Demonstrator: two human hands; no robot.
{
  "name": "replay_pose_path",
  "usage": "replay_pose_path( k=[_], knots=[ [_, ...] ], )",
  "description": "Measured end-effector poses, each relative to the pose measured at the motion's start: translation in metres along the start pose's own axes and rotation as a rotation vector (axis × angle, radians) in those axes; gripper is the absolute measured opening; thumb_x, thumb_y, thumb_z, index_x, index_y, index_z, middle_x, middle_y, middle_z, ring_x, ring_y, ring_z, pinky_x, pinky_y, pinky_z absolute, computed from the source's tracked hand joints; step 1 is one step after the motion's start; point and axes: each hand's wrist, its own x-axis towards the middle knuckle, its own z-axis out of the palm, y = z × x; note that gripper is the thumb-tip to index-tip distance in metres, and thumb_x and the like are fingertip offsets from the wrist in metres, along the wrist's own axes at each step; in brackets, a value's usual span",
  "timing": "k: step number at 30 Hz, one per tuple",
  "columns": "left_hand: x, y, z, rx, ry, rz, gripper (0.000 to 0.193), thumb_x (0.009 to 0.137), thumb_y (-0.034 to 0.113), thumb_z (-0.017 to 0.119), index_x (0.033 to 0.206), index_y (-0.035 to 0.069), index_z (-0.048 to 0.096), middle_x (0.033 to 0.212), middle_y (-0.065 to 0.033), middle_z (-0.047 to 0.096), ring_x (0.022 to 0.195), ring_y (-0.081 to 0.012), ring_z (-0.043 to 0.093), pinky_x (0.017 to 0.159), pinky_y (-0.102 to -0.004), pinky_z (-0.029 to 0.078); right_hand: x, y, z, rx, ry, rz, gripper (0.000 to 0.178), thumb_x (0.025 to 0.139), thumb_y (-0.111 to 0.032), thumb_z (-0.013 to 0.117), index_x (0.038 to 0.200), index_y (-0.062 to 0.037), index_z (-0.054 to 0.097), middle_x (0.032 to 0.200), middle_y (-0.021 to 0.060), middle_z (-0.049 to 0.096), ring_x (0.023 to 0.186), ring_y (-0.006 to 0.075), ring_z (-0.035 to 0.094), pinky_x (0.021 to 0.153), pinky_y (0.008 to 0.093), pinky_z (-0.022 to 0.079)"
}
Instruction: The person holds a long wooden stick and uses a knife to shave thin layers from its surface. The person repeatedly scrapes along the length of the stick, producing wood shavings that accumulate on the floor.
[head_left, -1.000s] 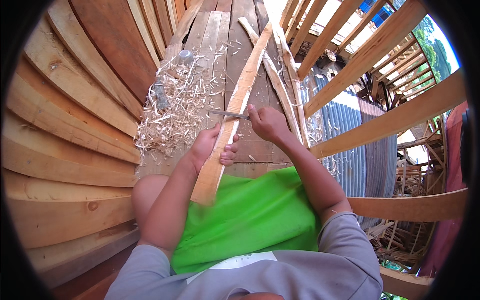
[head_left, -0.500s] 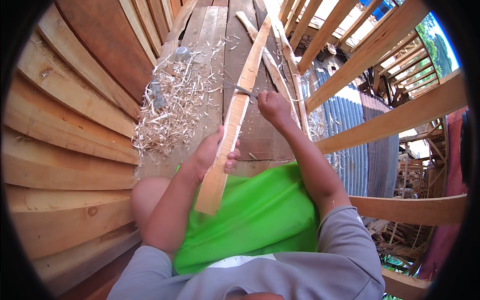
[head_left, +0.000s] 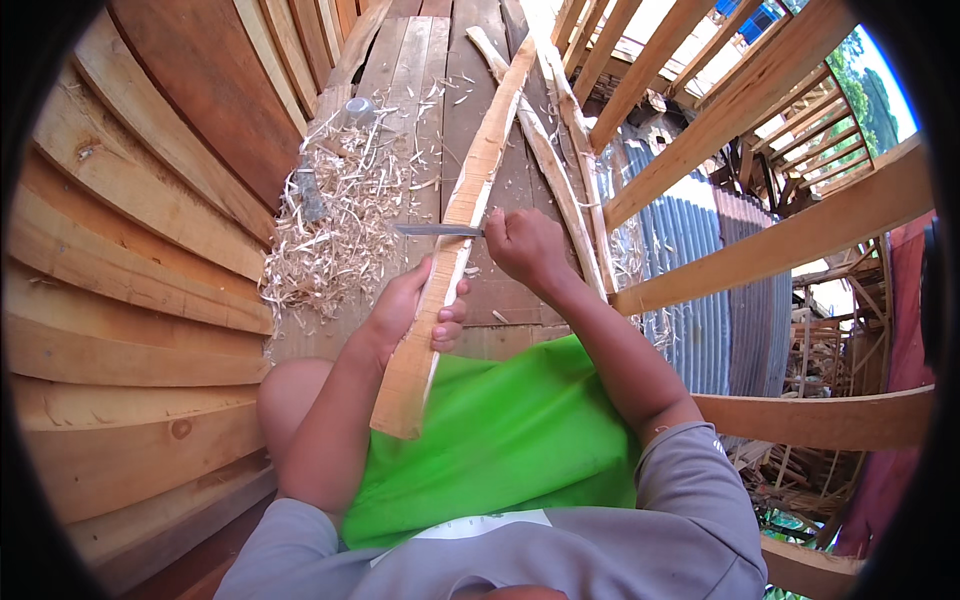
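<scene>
1. Yr L hand (head_left: 400, 305) is grasping the wood strip (head_left: 466, 205) btwn thumb & fingers, nearer its lower end.
2. Strip's long axis is running fr. above the green cloth (head_left: 510, 430) on yr lap, up & slightly R, away fr. you.
3. Yr R hand (head_left: 527, 248), just R of strip, is clenching the knife (head_left: 420, 230).
4. Blade's crossing strip's axis, tip pointing L, beyond yr L hand.

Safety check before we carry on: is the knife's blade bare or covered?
Bare: the knife's blade shows as plain grey metal across the wooden strip; the right hand hides the handle.
</scene>
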Motion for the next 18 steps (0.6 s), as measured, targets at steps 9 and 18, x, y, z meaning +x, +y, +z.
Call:
replay_pose_path(
  k=[9,18],
  knots=[
    [-0.007,-0.003,-0.002,-0.013,-0.031,0.018,0.052,0.101,0.055,0.021,0.097,0.010,0.047,0.065,-0.0024,0.042,0.049,-0.0144,0.041,0.045,-0.0257,0.034,-0.022,-0.029,-0.019,0.001,-0.113,-0.093,0.047,0.090,-0.032,0.040,0.070,0.0031,0.065,0.074,0.0250,0.064,0.070,0.0434,0.062,0.069,0.0520,0.049],
    [-0.002,-0.003,0.002,0.063,-0.052,0.065,0.051,0.102,0.053,0.019,0.098,0.010,0.047,0.065,-0.0032,0.043,0.049,-0.0152,0.044,0.044,-0.0264,0.036,-0.014,-0.018,-0.010,0.055,0.144,-0.031,0.050,0.091,-0.031,0.043,0.060,0.0028,0.062,0.064,0.0248,0.060,0.063,0.0450,0.060,0.066,0.0531,0.048]
  ],
)
